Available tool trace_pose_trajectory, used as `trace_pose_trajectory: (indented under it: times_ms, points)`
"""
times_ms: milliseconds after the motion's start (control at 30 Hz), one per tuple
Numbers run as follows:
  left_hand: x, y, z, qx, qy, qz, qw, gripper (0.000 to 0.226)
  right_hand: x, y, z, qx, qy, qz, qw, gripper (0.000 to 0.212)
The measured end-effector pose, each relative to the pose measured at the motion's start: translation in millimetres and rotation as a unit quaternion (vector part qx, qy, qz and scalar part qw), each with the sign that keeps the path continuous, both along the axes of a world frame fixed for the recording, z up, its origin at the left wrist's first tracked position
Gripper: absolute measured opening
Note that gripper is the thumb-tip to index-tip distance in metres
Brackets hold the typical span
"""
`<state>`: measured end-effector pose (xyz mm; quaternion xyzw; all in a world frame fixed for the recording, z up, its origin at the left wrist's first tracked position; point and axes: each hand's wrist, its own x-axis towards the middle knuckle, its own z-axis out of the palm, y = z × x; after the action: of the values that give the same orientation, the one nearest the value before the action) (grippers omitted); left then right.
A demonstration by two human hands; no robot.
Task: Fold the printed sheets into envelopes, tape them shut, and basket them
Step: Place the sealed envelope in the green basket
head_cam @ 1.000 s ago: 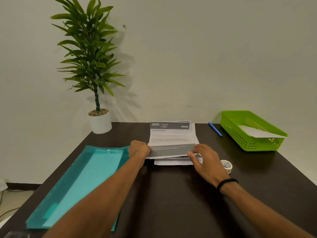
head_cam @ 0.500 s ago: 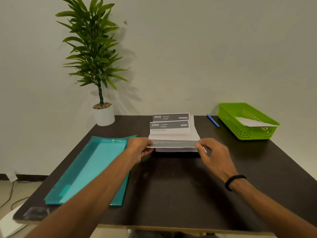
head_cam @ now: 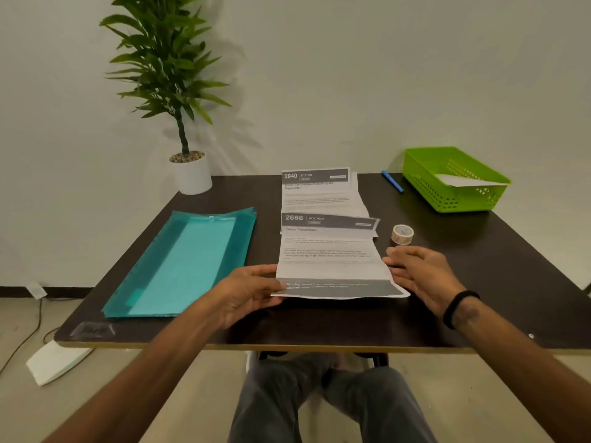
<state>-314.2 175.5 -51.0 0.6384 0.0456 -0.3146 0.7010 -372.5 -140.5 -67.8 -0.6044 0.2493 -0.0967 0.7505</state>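
A printed sheet headed 2666 (head_cam: 329, 251) lies on the dark table (head_cam: 319, 324) in front of the person, near the front edge, its creases showing as shallow ridges across the page. The left hand (head_cam: 246, 290) holds the sheet's lower left corner — the thumb lies over the grey band at the bottom edge while the fingers tuck beneath, so the near edge is lifted slightly off the table. The right hand (head_cam: 419, 271) rests at the sheet's right edge with fingers relaxed and spread, touching the paper's border without curling round it; whether it presses down cannot be told. A black band (head_cam: 459, 308) circles the right wrist. Behind the held sheet, partly covered by its top, lies another printed sheet headed 2940 (head_cam: 315, 190). A roll of tape (head_cam: 402, 234) stands just right of the papers, apart from the right hand. Farther right, at the table's back corner, sits the green basket (head_cam: 425, 183) with one folded white piece (head_cam: 463, 180) inside it — a blue pen (head_cam: 392, 181) lies just beside the basket's left wall. A teal plastic folder (head_cam: 185, 263) stretches along the left side of the table, and a potted plant (head_cam: 179, 91) stands at the far left corner against the wall.
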Motion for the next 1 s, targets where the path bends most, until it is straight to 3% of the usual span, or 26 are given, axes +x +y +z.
trace_pose_trajectory:
  times_ms: [167, 400, 500, 600, 667, 867, 1000]
  points:
    - [5, 2, -1, 0.065, -0.013, -0.093, 0.994, 0.052, -1, 1, 1, -0.050, 0.007, -0.002, 0.999, 0.050]
    - [37, -19, -12, 0.029, -0.077, 0.060, 0.995, 0.072, -22, -9, 8, -0.069, 0.002, 0.117, 0.991, 0.058]
    - [45, -30, -14, 0.005, -0.098, 0.088, 0.991, 0.060, -33, -12, 12, -0.046, -0.012, 0.170, 0.984, 0.063]
    - [49, -40, -12, 0.003, -0.137, 0.059, 0.989, 0.031, -31, -18, 11, -0.017, -0.034, 0.179, 0.983, 0.068]
    - [50, -46, -11, -0.015, -0.153, 0.040, 0.987, 0.028, -23, -21, 9, 0.008, -0.041, 0.168, 0.985, 0.069]
    - [58, -54, -20, -0.051, -0.214, -0.013, 0.975, 0.069, 25, -20, 3, 0.027, -0.091, 0.063, 0.993, 0.057]
    - [61, -55, -21, -0.040, -0.244, 0.013, 0.969, 0.087, 59, -18, 3, -0.002, -0.111, 0.070, 0.991, 0.040]
